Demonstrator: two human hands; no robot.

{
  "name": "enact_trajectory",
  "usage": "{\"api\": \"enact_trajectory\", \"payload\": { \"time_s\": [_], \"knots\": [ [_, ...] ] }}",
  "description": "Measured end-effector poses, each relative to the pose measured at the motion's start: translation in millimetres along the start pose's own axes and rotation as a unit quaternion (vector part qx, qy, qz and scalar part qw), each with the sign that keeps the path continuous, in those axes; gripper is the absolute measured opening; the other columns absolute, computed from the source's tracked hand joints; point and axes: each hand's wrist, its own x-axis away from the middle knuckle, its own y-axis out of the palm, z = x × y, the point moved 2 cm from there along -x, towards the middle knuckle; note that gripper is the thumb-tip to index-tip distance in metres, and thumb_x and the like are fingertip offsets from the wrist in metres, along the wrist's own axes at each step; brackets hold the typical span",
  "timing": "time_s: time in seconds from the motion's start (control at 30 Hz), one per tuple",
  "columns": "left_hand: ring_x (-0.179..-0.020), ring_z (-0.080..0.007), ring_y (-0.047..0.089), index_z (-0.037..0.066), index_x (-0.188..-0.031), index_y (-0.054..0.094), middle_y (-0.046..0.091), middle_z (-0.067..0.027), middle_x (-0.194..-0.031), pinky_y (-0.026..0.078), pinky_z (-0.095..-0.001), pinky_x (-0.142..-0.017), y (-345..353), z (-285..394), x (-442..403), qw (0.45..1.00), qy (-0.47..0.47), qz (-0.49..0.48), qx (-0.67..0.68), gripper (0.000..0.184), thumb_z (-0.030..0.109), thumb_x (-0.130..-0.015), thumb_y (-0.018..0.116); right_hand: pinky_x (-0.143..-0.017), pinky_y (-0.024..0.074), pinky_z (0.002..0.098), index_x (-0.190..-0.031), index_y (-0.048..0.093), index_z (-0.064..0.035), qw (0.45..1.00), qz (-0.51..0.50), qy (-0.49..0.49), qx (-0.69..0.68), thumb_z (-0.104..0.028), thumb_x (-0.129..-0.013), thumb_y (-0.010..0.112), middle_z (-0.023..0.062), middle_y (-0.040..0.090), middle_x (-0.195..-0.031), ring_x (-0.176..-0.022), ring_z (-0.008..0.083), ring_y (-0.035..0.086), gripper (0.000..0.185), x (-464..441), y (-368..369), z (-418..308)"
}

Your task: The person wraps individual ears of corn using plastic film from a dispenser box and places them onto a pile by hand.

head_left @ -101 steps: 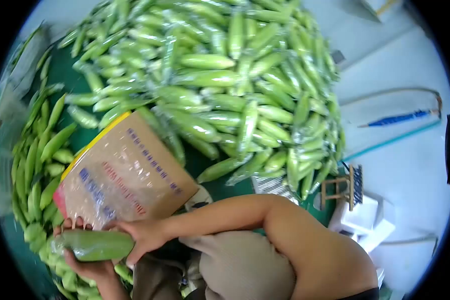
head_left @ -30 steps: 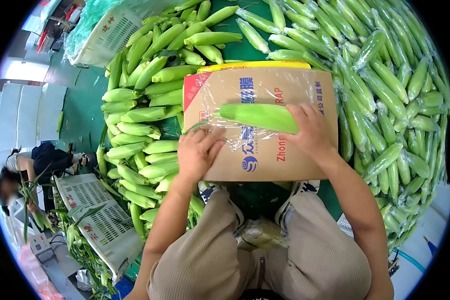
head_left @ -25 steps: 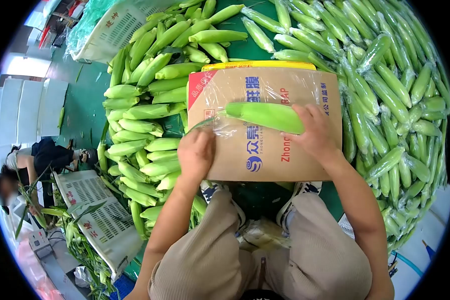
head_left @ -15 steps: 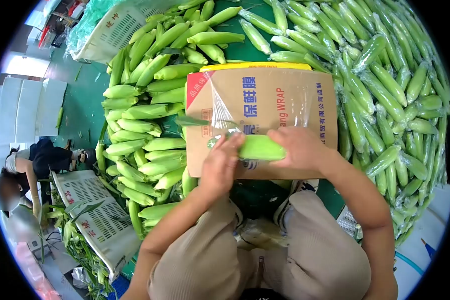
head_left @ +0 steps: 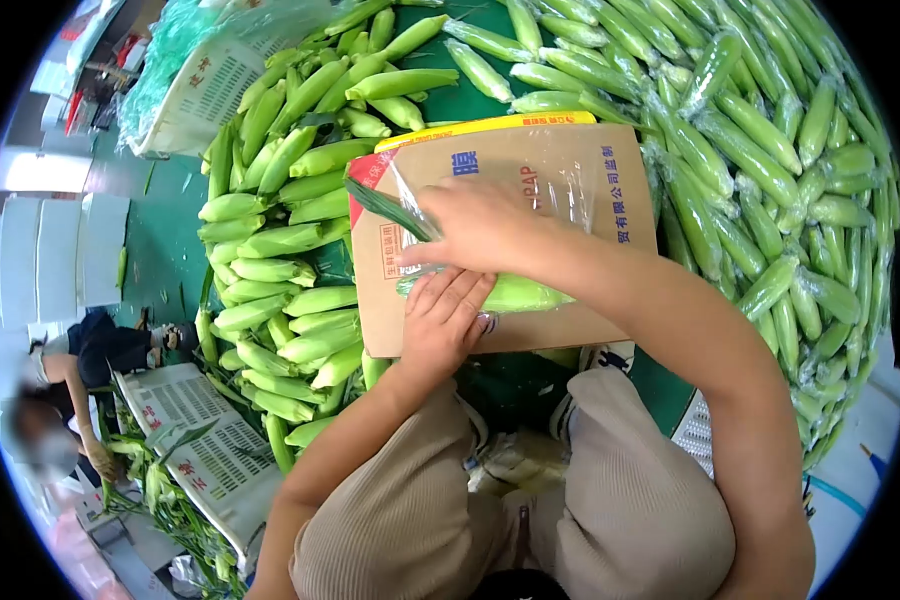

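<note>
A pale green ear of corn [head_left: 525, 294] lies across the front of a cardboard carton [head_left: 580, 322] over my lap. My left hand [head_left: 442, 312] is closed over the ear's left end, its fingers pressed down on it. Just above it, my right hand [head_left: 475, 228] reaches leftward over the carton, its fingers bent at clear plastic film [head_left: 406, 190] that rises in creases. Its exact grip is partly hidden. A dark green leaf [head_left: 378, 206] sticks out up-left from beside the right fingers. More film glints on the carton's top.
Unwrapped corn [head_left: 270, 270] is heaped on the left, film-wrapped corn [head_left: 770, 150] on the right. A yellow box edge [head_left: 490, 128] shows behind the carton. White crates [head_left: 205, 440] stand at left, where another person [head_left: 80, 380] bends over husks.
My right hand has left the ear's right end and moved up-left to the film. My left hand has settled over the ear. The leaf now points up-left.
</note>
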Motion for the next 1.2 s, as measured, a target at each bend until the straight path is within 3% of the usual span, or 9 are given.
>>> {"api": "enact_trajectory", "payload": {
  "time_s": [0.23,0.4,0.47,0.5,0.57,0.7,0.8,1.07,1.2],
  "knots": [
    [-0.123,-0.0307,0.058,0.008,-0.134,0.064,0.064,-0.0091,-0.137,0.042,-0.0479,-0.105,-2,-4,-6,1.000,0.004,-0.012,0.013,0.066,0.010,-0.070,0.080,-0.078,0.0538,0.0485,-0.095,0.071,-0.0048,0.983,0.090,-0.154,0.034,-0.022,-0.091,0.069,0.0188,0.071,-0.089,-0.087,0.0379,0.069,0.018,-56,32,35],
    [-0.121,-0.0308,0.060,0.008,-0.134,0.064,0.064,-0.0087,-0.139,0.042,-0.0474,-0.104,-4,-6,-7,0.999,0.009,-0.009,0.031,0.064,0.011,-0.072,0.080,-0.072,0.0518,0.0381,-0.110,0.066,-0.0022,0.895,0.183,0.113,-0.390,-0.035,-0.096,0.071,0.0057,0.069,-0.089,-0.082,0.0202,0.065,0.036,-107,-86,60],
    [-0.121,-0.0308,0.060,0.008,-0.134,0.064,0.064,-0.0092,-0.139,0.042,-0.0471,-0.104,-3,-7,-4,0.999,0.018,-0.009,0.032,0.063,0.013,-0.073,0.080,-0.053,0.0400,0.0241,-0.088,0.069,-0.0028,0.854,0.200,0.112,-0.466,-0.012,-0.097,0.066,0.0017,0.064,-0.073,-0.061,0.0086,0.054,0.013,-117,-118,94],
    [-0.121,-0.0307,0.060,0.007,-0.135,0.063,0.063,-0.0095,-0.139,0.042,-0.0470,-0.104,-2,-9,-4,0.999,0.027,-0.009,0.024,0.063,0.015,-0.074,0.080,-0.065,0.0547,0.0249,-0.091,0.067,0.0033,0.806,0.169,0.174,-0.540,-0.005,-0.093,0.072,0.0074,0.067,-0.081,-0.070,0.0138,0.065,0.010,-118,-121,128],
    [-0.121,-0.0305,0.060,0.006,-0.137,0.062,0.063,-0.0104,-0.140,0.042,-0.0467,-0.105,-2,-10,-5,0.999,0.037,-0.015,0.010,0.064,0.019,-0.076,0.079,-0.094,0.0536,0.0408,-0.143,0.040,0.0154,0.922,0.226,0.276,-0.153,-0.020,-0.088,0.079,0.0289,0.065,-0.125,-0.109,0.0348,0.067,0.077,-81,-129,139],
    [-0.124,-0.0316,0.058,0.004,-0.143,0.055,0.059,-0.0133,-0.144,0.041,-0.0472,-0.106,-8,-9,-17,0.999,0.003,-0.033,0.011,0.067,0.034,-0.086,0.074,-0.112,0.0457,0.0393,-0.150,0.046,-0.0028,0.965,0.057,0.123,-0.225,-0.024,-0.097,0.070,0.0181,0.061,-0.140,-0.130,0.0274,0.059,0.062,29,-47,90],
    [-0.133,-0.0340,0.053,0.004,-0.148,0.051,0.057,-0.0146,-0.147,0.039,-0.0500,-0.110,-7,-15,-35,0.996,-0.054,-0.071,0.006,0.069,0.043,-0.093,0.066,-0.117,0.0360,0.0470,-0.149,0.048,-0.0059,0.997,0.026,-0.007,0.074,-0.035,-0.085,0.081,0.0157,0.052,-0.149,-0.141,0.0351,0.046,0.078,99,-25,39],
    [-0.146,-0.0285,0.043,0.012,-0.149,0.051,0.057,-0.0113,-0.147,0.027,-0.0552,-0.122,3,-94,-177,0.962,-0.070,-0.017,-0.263,0.059,0.032,-0.095,0.064,-0.107,0.0447,0.0503,-0.135,0.055,-0.0072,0.978,0.084,0.022,0.192,-0.034,-0.069,0.090,0.0115,0.054,-0.137,-0.130,0.0319,0.053,0.080,33,-11,48],
    [-0.139,-0.0278,0.050,0.010,-0.142,0.056,0.059,-0.0100,-0.143,0.030,-0.0535,-0.120,-2,-59,-137,0.996,-0.065,0.035,-0.040,0.057,0.022,-0.088,0.068,-0.093,0.0522,0.0487,-0.118,0.057,-0.0059,0.988,0.090,0.023,0.124,-0.029,-0.069,0.090,0.0138,0.059,-0.119,-0.111,0.0361,0.062,0.064,3,-15,80]
  ]
}}
